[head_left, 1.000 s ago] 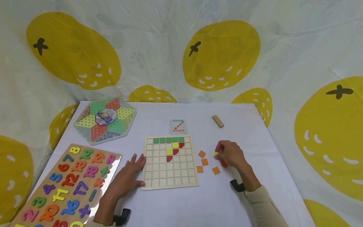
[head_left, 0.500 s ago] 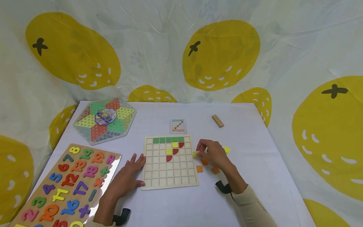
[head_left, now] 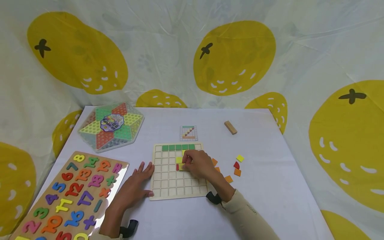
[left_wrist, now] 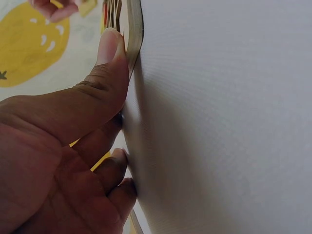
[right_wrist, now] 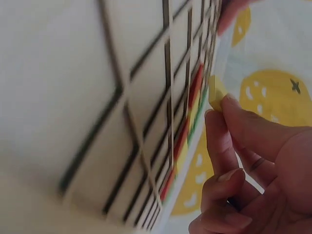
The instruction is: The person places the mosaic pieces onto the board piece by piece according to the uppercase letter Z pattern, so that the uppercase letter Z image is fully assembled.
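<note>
A wooden grid board (head_left: 165, 192) lies mid-table. Its top row carries several green square tiles (head_left: 178, 147); below them are a yellow tile (head_left: 179, 160) and a red quarter-round tile (head_left: 177, 167), with others partly hidden behind my right hand. Between thumb and fingertips, my right hand (head_left: 199, 164) pinches a yellow square tile (right_wrist: 217, 92) over the board; the right wrist view shows it clear of the grid. My left hand (head_left: 134, 188) rests against the board's left side, thumb touching its edge, fingers spread.
Right of the board lie loose orange tiles (head_left: 229, 179), a yellow tile (head_left: 240, 158) and a red one (head_left: 236, 165). Behind it are a pattern card (head_left: 188, 133) and a wooden block (head_left: 230, 127). A number puzzle (head_left: 69, 196) and a star-patterned hexagonal game board (head_left: 111, 126) occupy the left.
My right hand has picked up the yellow tile among the loose pieces and carried it left over the board. My left hand has stayed at the board's edge.
</note>
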`<action>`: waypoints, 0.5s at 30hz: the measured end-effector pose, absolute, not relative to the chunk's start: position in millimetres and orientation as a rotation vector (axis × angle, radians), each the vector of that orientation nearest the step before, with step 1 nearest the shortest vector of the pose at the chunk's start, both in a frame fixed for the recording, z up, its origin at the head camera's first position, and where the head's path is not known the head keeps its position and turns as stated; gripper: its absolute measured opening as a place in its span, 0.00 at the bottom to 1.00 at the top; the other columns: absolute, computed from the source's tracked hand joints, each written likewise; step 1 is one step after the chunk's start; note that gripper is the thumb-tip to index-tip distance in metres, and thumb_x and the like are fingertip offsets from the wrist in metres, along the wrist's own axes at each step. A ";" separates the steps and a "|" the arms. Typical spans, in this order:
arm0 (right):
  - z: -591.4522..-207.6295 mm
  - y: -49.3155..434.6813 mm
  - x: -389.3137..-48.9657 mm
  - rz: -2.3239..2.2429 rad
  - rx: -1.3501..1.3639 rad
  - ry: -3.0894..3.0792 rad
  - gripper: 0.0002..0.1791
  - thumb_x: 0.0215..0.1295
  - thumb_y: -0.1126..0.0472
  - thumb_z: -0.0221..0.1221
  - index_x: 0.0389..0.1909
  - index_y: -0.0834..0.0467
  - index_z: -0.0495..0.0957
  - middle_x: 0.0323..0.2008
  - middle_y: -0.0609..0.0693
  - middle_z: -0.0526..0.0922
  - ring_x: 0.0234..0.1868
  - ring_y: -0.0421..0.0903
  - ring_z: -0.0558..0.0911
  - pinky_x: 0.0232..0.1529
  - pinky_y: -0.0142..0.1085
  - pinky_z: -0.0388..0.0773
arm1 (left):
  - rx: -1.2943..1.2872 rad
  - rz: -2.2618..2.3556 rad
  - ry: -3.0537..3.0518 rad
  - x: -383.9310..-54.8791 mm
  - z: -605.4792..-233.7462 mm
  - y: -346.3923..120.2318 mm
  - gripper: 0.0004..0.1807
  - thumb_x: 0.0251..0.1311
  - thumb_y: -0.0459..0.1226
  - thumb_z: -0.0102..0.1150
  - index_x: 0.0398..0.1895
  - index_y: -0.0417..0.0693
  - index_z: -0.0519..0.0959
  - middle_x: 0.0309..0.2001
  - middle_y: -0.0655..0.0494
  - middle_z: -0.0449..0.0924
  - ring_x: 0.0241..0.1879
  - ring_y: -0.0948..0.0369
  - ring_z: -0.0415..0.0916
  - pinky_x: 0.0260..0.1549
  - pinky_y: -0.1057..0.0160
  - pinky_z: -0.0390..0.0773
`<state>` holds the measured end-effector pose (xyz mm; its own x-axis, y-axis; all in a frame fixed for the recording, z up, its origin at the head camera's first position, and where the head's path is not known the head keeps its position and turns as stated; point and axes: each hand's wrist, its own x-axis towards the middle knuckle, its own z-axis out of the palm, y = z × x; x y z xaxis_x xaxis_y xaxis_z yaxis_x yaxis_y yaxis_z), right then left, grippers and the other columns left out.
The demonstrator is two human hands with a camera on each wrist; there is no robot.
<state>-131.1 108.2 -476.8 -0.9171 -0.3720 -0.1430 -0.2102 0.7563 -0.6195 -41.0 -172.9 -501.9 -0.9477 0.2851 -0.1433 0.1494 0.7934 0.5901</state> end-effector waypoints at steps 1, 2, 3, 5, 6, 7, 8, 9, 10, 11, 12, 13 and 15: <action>-478.0 103.0 -131.3 -0.901 -0.461 2.699 0.12 0.60 0.58 0.76 0.29 0.44 0.81 0.24 0.39 0.80 0.28 0.39 0.77 0.30 0.34 0.70 | 0.337 0.884 2.756 -41.3 -502.2 -173.2 0.57 0.44 0.37 0.84 0.80 0.39 0.64 0.82 0.43 0.59 0.84 0.38 0.47 0.80 0.33 0.54; -479.7 97.8 -131.8 -0.884 -0.460 2.704 0.12 0.60 0.57 0.77 0.28 0.43 0.81 0.23 0.39 0.79 0.28 0.38 0.77 0.29 0.34 0.70 | 0.334 0.889 2.754 -41.5 -502.6 -173.4 0.57 0.44 0.37 0.84 0.80 0.39 0.64 0.82 0.43 0.59 0.84 0.38 0.47 0.80 0.33 0.54; -481.3 93.2 -132.0 -0.869 -0.462 2.710 0.12 0.60 0.57 0.77 0.28 0.43 0.81 0.23 0.39 0.79 0.27 0.38 0.76 0.29 0.33 0.70 | 0.333 0.892 2.752 -41.7 -502.9 -173.6 0.57 0.44 0.37 0.84 0.80 0.39 0.64 0.82 0.43 0.59 0.84 0.38 0.46 0.80 0.33 0.53; -484.0 84.6 -132.3 -0.851 -0.473 2.719 0.12 0.60 0.57 0.77 0.28 0.43 0.80 0.22 0.39 0.78 0.26 0.37 0.76 0.27 0.33 0.70 | 0.327 0.897 2.748 -42.0 -502.9 -173.7 0.57 0.44 0.37 0.84 0.80 0.40 0.64 0.82 0.44 0.59 0.85 0.38 0.46 0.81 0.34 0.53; -484.9 80.7 -132.3 -0.843 -0.476 2.721 0.12 0.60 0.56 0.76 0.29 0.43 0.80 0.22 0.39 0.78 0.26 0.37 0.76 0.27 0.32 0.70 | 0.325 0.899 2.747 -42.1 -502.8 -173.7 0.57 0.44 0.37 0.84 0.80 0.40 0.64 0.82 0.44 0.59 0.85 0.38 0.46 0.81 0.34 0.53; -485.2 77.3 -132.3 -0.839 -0.484 2.721 0.12 0.61 0.57 0.76 0.29 0.44 0.80 0.21 0.39 0.78 0.26 0.37 0.76 0.26 0.32 0.70 | 0.325 0.898 2.746 -42.1 -502.7 -173.5 0.57 0.44 0.37 0.84 0.80 0.40 0.64 0.82 0.44 0.59 0.84 0.38 0.46 0.80 0.33 0.53; -485.9 74.1 -132.2 -0.825 -0.485 2.724 0.12 0.61 0.56 0.76 0.29 0.44 0.80 0.21 0.39 0.77 0.26 0.37 0.75 0.26 0.32 0.69 | 0.324 0.898 2.746 -42.0 -502.5 -173.2 0.57 0.44 0.37 0.84 0.80 0.40 0.64 0.82 0.44 0.59 0.85 0.38 0.46 0.80 0.33 0.53; -486.2 71.2 -131.9 -0.817 -0.487 2.726 0.12 0.62 0.56 0.76 0.29 0.44 0.79 0.21 0.39 0.77 0.25 0.37 0.75 0.26 0.32 0.69 | 0.325 0.896 2.745 -41.8 -502.3 -173.1 0.57 0.45 0.38 0.84 0.80 0.40 0.64 0.82 0.44 0.59 0.85 0.38 0.46 0.80 0.33 0.53; -486.1 68.7 -131.6 -0.806 -0.491 2.730 0.12 0.62 0.57 0.76 0.30 0.44 0.79 0.21 0.40 0.77 0.25 0.37 0.75 0.26 0.32 0.68 | 0.326 0.896 2.746 -41.8 -502.2 -173.0 0.57 0.45 0.38 0.84 0.80 0.40 0.65 0.82 0.44 0.59 0.84 0.38 0.47 0.80 0.33 0.54; -486.0 66.5 -131.3 -0.792 -0.496 2.734 0.12 0.62 0.57 0.75 0.30 0.45 0.79 0.21 0.40 0.76 0.25 0.37 0.74 0.25 0.31 0.68 | 0.325 0.896 2.746 -41.6 -502.0 -173.0 0.56 0.45 0.37 0.84 0.80 0.40 0.64 0.82 0.44 0.59 0.84 0.38 0.46 0.80 0.33 0.54; -485.7 64.7 -130.9 -0.776 -0.500 2.742 0.12 0.62 0.57 0.75 0.30 0.45 0.79 0.21 0.40 0.76 0.25 0.37 0.74 0.25 0.31 0.67 | 0.326 0.895 2.747 -41.6 -501.9 -173.0 0.56 0.45 0.37 0.84 0.80 0.40 0.64 0.82 0.44 0.59 0.84 0.38 0.46 0.80 0.33 0.54; -485.5 63.2 -130.5 -0.757 -0.506 2.749 0.12 0.63 0.57 0.75 0.30 0.45 0.79 0.21 0.40 0.75 0.25 0.38 0.74 0.25 0.31 0.67 | 0.325 0.896 2.748 -41.5 -501.8 -173.0 0.56 0.45 0.37 0.84 0.80 0.40 0.64 0.82 0.43 0.59 0.84 0.38 0.47 0.80 0.33 0.54; -484.0 61.0 -130.0 -0.717 -0.508 2.763 0.12 0.63 0.58 0.75 0.29 0.45 0.79 0.21 0.40 0.75 0.25 0.39 0.73 0.24 0.31 0.67 | 0.325 0.893 2.751 -41.5 -502.1 -173.0 0.56 0.45 0.37 0.84 0.80 0.39 0.64 0.82 0.43 0.59 0.84 0.38 0.46 0.80 0.33 0.54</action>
